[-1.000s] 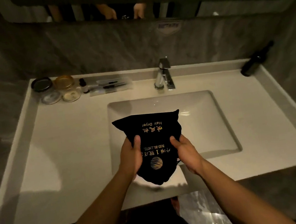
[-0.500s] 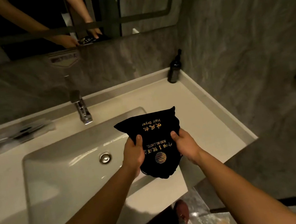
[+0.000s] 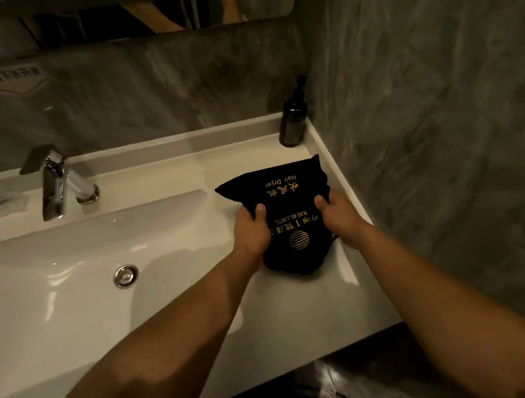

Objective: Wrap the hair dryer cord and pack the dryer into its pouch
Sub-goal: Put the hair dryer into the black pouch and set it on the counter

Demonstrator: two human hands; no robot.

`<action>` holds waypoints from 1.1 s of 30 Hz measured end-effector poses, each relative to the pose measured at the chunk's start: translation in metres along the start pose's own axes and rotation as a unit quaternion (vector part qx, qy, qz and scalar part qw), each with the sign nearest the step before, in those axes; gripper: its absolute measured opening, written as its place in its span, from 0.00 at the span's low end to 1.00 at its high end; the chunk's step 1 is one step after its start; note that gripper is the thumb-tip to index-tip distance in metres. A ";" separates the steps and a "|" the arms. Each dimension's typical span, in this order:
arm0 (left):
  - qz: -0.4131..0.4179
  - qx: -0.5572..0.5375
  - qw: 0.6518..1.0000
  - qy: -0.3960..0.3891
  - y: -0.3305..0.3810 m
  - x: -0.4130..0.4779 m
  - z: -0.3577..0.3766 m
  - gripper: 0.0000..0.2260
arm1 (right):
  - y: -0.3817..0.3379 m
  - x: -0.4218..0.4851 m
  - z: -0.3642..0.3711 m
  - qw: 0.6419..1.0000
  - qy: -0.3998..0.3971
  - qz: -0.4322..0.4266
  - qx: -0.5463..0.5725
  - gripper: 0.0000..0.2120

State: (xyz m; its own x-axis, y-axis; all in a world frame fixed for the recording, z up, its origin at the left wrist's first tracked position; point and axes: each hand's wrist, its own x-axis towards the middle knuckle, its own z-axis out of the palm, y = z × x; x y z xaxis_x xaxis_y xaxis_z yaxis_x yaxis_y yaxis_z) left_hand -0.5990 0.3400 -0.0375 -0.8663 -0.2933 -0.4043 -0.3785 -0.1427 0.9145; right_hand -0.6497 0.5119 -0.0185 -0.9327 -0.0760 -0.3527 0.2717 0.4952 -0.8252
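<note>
Black fabric pouch [image 3: 287,225], bulging and gold-lettered, is gripped on both flanks: left hand [image 3: 252,234] and right hand [image 3: 339,218] each curl around it, thumbs pressed on top. It sits at the right end of the pale bench [image 3: 182,170], between basin [image 3: 48,299] and wall, near a dark pump bottle [image 3: 292,122]. Dryer and cord are not visible, judged already packed; only release appears outstanding. Forearms extend forward, converging.
</note>
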 end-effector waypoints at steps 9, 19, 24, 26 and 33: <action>-0.074 -0.035 0.996 0.023 -0.018 0.042 0.031 0.14 | 0.017 0.050 -0.002 0.995 0.046 0.052 -0.071 0.16; -0.091 0.103 0.990 0.024 -0.021 0.054 0.026 0.18 | 0.017 0.049 0.007 0.982 0.125 0.029 -0.140 0.18; -0.059 0.259 0.964 0.036 -0.012 0.050 0.021 0.23 | 0.017 0.039 0.008 0.974 0.156 0.010 -0.166 0.18; -0.058 0.268 0.961 0.037 -0.012 0.046 0.016 0.25 | 0.017 0.032 0.009 0.967 0.168 -0.008 -0.194 0.18; 0.065 0.466 0.879 0.081 -0.029 -0.004 -0.006 0.28 | 0.022 -0.016 0.024 0.922 0.215 -0.011 -0.322 0.33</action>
State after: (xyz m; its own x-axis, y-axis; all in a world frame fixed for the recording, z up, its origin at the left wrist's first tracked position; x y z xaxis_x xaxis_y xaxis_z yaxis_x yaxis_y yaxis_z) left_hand -0.5834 0.3398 -0.0622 -0.8924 -0.3920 -0.2235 -0.4484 0.7151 0.5363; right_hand -0.6231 0.5036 -0.0417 -0.9817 0.1898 -0.0164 0.1836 0.9196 -0.3472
